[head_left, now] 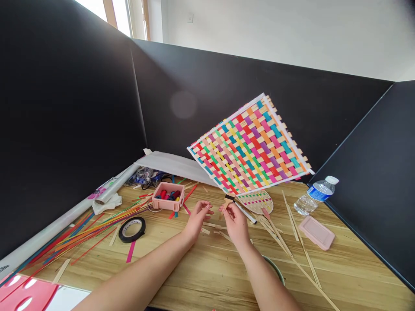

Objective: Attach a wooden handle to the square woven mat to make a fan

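Woven mat [249,144]: checker weave of pink, red, green, teal, yellow, orange and purple strips with pale natural ones, white-edged. Small basket [168,196]: pink, holding red and blue spools; tape roll [131,229]: black. Lid [316,232]: pink; desk [201,268]: light wood grain; partition panels [65,108]: black.
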`<state>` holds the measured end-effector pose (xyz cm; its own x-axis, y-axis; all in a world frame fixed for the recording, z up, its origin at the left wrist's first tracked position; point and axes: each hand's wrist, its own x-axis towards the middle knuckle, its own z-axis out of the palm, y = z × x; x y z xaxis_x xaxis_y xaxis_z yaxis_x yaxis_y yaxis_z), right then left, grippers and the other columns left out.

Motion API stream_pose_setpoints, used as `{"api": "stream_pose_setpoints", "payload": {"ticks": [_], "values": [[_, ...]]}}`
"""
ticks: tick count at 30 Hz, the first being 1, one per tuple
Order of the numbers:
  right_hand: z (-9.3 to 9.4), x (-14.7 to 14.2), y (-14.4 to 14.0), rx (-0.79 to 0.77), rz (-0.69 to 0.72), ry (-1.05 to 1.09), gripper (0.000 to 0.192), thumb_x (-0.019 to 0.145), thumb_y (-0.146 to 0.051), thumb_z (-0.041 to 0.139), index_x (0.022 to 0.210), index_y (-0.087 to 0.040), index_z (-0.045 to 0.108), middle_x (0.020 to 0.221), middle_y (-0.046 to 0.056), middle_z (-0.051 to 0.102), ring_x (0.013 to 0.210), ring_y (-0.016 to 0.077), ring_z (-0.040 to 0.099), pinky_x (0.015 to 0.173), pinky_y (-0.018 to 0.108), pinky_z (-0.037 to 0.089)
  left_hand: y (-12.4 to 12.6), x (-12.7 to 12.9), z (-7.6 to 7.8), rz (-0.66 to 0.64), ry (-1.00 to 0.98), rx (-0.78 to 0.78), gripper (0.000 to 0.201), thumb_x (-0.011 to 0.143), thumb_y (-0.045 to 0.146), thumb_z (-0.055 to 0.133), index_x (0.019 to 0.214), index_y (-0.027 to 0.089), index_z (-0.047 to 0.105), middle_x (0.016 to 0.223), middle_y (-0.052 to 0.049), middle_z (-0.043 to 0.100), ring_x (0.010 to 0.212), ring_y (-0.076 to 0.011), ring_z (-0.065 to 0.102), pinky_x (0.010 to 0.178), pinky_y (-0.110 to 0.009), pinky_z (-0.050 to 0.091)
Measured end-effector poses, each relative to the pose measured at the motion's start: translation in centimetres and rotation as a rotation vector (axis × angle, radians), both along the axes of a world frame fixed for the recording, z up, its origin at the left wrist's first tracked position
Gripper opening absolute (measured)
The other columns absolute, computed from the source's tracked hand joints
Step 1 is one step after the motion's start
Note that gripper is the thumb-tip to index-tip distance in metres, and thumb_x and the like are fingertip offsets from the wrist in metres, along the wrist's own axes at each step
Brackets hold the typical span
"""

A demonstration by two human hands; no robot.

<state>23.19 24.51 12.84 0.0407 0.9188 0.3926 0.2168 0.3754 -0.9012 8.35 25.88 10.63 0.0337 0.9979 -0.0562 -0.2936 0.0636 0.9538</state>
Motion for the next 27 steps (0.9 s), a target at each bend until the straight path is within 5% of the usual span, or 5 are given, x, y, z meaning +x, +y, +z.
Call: {"api": "stream_pose_setpoints", "payload": {"ticks": [27], "values": [[0.08, -0.18, -0.08, 0.004, 0.021, -0.035, 0.019, 0.087, -0.038, 0.056, 0.087, -0.020, 0.059, 0.090, 0.012, 0.070, 0.082, 0.0240, 0.071, 0.076, 0.037, 0.058, -0.12, 0.10, -0.10, -0.018, -0.055, -0.010, 0.037, 0.076, 0.050, 0.065, 0.096, 0.020, 0.054, 0.096, -0.002, 0.061, 0.081, -0.0147, 0.064, 0.076, -0.027, 0.048]]}}
